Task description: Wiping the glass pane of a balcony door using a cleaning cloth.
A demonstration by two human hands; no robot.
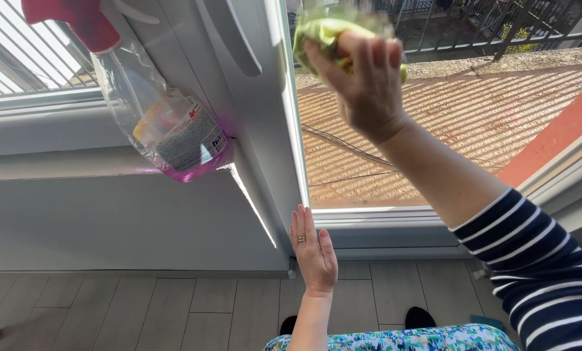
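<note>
Pressing a crumpled green cloth (323, 32) against the window pane (447, 123), right hand (369, 81) clenched around it, well above the white window frame (369, 224). Resting flat against that frame's lower corner, left hand (312, 250) released, fingers straight. Hanging tilted left of the frame, a clear spray bottle (164, 123) holding pink liquid.
</note>
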